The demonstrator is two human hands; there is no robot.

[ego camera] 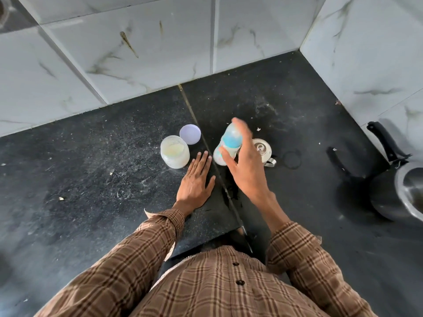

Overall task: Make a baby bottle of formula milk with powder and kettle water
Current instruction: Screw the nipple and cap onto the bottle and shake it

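1. The right hand (246, 167) has its fingers (242, 129) curled round the baby bottle (229, 146), thumb low on the near side and the others over the far side. The bottle is tilted and blurred, with its blue collar uppermost and its pale base nearest the thumb. Whether the base touches the table (91, 179) cannot be told.
2. The left hand (196, 179) lies flat on the table just left of the bottle, its fingers straight and close together, holding nothing.
3. Just beyond the left fingertips stands the open powder jar (175, 152), pale powder showing inside. Its lilac lid (190, 134) lies touching or just behind it.
4. Behind the right hand's fingers, partly hidden, sits a small steel kettle (263, 149) with its lid on.
5. Well out to the right of both hands are a black-handled pan (386, 186) and a steel vessel (412, 191) at the frame edge.
6. The step looks like mixing or setting down the closed bottle. To do it well, keep the grip at the waist below the collar and check that the collar is screwed tight before any shaking. Keep the bottle clear of the kettle behind it, and keep the left hand off the open jar so that no powder spills.
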